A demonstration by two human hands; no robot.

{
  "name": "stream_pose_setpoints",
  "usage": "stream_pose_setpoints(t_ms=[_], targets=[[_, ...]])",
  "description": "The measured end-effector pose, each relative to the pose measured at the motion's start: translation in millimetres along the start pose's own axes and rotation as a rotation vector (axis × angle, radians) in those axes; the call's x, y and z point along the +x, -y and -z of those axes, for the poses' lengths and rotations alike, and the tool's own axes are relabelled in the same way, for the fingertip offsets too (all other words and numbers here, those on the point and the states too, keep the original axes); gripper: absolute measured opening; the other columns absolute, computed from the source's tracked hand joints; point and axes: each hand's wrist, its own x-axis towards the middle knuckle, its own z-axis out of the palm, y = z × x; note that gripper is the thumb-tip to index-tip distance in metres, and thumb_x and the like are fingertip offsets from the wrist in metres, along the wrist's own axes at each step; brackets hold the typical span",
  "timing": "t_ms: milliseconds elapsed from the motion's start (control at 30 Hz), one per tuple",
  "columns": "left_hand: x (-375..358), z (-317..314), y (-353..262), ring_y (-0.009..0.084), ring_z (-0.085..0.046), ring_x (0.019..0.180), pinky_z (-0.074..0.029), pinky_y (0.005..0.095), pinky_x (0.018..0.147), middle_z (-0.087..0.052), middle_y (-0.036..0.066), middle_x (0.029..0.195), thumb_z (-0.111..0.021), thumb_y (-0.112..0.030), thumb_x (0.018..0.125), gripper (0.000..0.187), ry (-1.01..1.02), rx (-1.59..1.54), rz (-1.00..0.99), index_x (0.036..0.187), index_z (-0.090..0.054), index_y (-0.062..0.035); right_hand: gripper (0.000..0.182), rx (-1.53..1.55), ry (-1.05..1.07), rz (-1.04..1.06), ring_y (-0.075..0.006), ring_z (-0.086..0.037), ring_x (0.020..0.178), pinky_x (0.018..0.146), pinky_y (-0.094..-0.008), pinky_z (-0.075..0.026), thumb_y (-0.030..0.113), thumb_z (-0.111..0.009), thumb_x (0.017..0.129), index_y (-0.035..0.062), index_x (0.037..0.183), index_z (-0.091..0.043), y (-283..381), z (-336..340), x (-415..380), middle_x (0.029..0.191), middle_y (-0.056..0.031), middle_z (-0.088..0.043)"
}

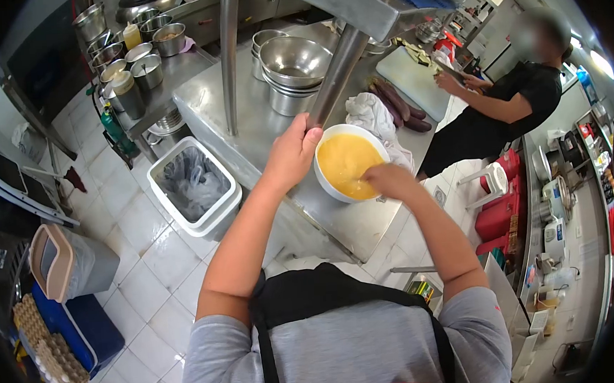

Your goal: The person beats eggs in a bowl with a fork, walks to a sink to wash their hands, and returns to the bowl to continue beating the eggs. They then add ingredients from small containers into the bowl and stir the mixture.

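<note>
Steel counter (245, 117): left hand (291, 153) grips yellow-batter bowl (332, 141) rim; right hand (389, 181) closed inside.

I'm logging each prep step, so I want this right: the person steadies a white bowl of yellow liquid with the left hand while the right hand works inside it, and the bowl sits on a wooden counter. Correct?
Not quite. The head view shows the counter is stainless steel, not wooden. The rest holds: the left hand steadies the white bowl of yellow liquid at its rim while the right hand works inside it.

A commercial kitchen — steel worktop (245, 117), stacked mixing bowls (293, 68), egg trays (47, 345)
</note>
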Motion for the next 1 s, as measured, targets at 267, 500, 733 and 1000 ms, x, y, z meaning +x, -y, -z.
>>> stream_pose_setpoints(t_ms=[267, 500, 733, 1000], targets=[[-4.5, -2.2, 3.7, 0.0384, -0.052, 0.081, -0.041, 0.0391, 0.067, -0.055, 0.017, 0.083, -0.041, -0.039, 0.084, 0.036, -0.023, 0.063, -0.022, 0.097, -0.045, -0.0053, 0.024, 0.213, 0.024, -0.258, -0.0260, -0.057, 0.084, 0.074, -0.0333, -0.044, 0.017, -0.044, 0.076, 0.0093, 0.091, -0.062, 3.7, 28.4, -0.1, 0.090, -0.0102, -0.061], [-5.3, -1.0, -2.7, 0.0374, -0.053, 0.081, -0.042, 0.0391, 0.068, -0.056, 0.016, 0.084, -0.042, -0.036, 0.084, 0.034, -0.010, 0.055, 0.015, 0.098, -0.045, -0.0051, 0.024, 0.098, -0.014, -0.233, -0.0244, -0.057, 0.086, 0.075, -0.0344, -0.044, 0.016, -0.045, 0.075, 0.0102, 0.092, -0.062, -16.4, -0.6, 9.9, 0.093, -0.0106, -0.060], [-1.0, -4.9, 8.6, 0.0373, -0.053, 0.081, -0.042, 0.0388, 0.069, -0.056, 0.017, 0.084, -0.043, -0.035, 0.084, 0.034, -0.070, 0.082, -0.044, 0.100, -0.045, -0.0044, 0.019, -0.112, 0.225, -0.279, -0.0254, -0.058, 0.083, 0.072, -0.0349, -0.044, 0.015, -0.047, 0.073, 0.0092, 0.082, -0.063, -2.7, 36.9, 5.0, 0.085, -0.0122, -0.061], [-3.3, -2.8, 3.1, 0.0368, -0.054, 0.079, -0.042, 0.0386, 0.068, -0.056, 0.017, 0.082, -0.044, -0.032, 0.084, 0.031, -0.032, 0.028, 0.002, 0.099, -0.045, -0.0051, 0.018, -0.357, 0.182, -0.264, -0.0260, -0.058, 0.080, 0.067, -0.0352, -0.045, 0.015, -0.050, 0.072, 0.0118, 0.084, -0.063, -7.9, 36.2, 25.4, 0.085, -0.0099, -0.061]])
